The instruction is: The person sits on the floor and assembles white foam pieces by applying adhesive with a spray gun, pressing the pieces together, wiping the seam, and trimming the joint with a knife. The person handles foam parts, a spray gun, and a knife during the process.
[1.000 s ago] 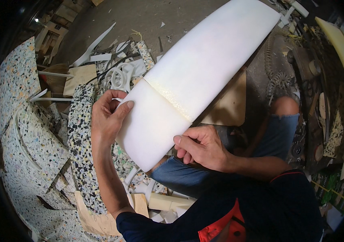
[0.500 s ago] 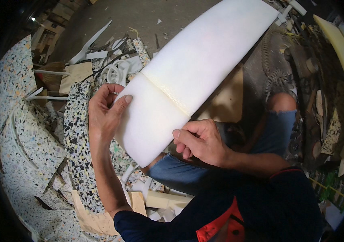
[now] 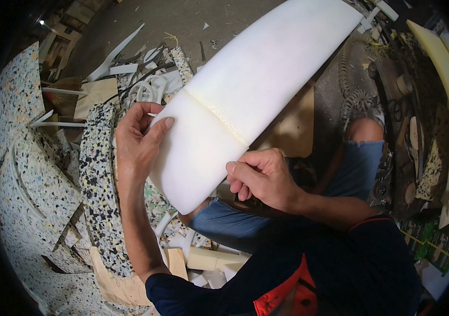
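Note:
A long white foam sheet [image 3: 251, 68] with rounded ends lies slantwise before me, its near end over my knee. Across it runs a yellowish seam [image 3: 216, 117] that looks like glue. My left hand [image 3: 143, 131] grips the foam's left edge below the seam, thumb on top and fingers curled beneath. At the opposite edge, my right hand [image 3: 259, 176] pinches the foam near the seam's right end, its thumb along the rim and the other fingers folded. The undersides of both grips are hidden.
Speckled foam sheets [image 3: 40, 189] are heaped on the left, with a thick speckled strip [image 3: 98, 195] by my left forearm. White foam offcuts [image 3: 156, 87] litter the floor beyond. A coiled hose [image 3: 355, 100] lies at right, near long yellowish foam pieces [image 3: 446, 73].
The view has shifted slightly. Both hands keep nearly the same hold on the foam sheet's edges, and the sheet stays almost in place.

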Action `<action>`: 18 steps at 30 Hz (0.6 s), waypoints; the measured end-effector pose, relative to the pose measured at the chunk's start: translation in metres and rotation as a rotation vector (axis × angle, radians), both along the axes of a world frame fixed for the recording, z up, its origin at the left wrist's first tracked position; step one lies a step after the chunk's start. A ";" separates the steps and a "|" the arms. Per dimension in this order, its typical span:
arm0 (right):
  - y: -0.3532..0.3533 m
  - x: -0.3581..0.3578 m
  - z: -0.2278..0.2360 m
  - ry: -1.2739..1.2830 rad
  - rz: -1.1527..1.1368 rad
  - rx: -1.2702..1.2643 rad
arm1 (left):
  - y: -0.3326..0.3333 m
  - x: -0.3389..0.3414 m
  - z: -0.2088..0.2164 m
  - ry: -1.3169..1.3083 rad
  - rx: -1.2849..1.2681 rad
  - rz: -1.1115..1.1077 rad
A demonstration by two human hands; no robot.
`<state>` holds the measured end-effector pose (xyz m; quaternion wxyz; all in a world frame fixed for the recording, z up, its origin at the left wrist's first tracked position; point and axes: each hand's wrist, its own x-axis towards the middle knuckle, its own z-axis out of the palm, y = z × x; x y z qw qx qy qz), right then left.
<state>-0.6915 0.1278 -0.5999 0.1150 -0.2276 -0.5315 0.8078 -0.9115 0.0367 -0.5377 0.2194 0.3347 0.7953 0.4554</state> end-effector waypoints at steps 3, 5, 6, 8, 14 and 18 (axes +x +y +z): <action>-0.001 0.000 -0.002 -0.021 -0.014 0.004 | 0.000 0.000 -0.004 -0.015 0.024 0.000; -0.003 -0.002 -0.004 -0.018 -0.045 0.046 | -0.001 -0.001 -0.006 -0.005 0.035 0.007; -0.004 -0.003 -0.005 -0.048 -0.050 0.092 | -0.002 -0.001 -0.007 0.005 0.035 0.013; -0.005 -0.004 -0.004 -0.038 -0.079 0.247 | -0.004 -0.002 -0.008 0.047 0.025 0.019; -0.001 0.014 0.024 -0.017 0.006 1.209 | -0.006 -0.002 -0.009 0.225 0.046 0.033; 0.009 0.002 0.043 0.256 0.022 1.609 | -0.007 -0.004 -0.008 0.241 0.020 0.026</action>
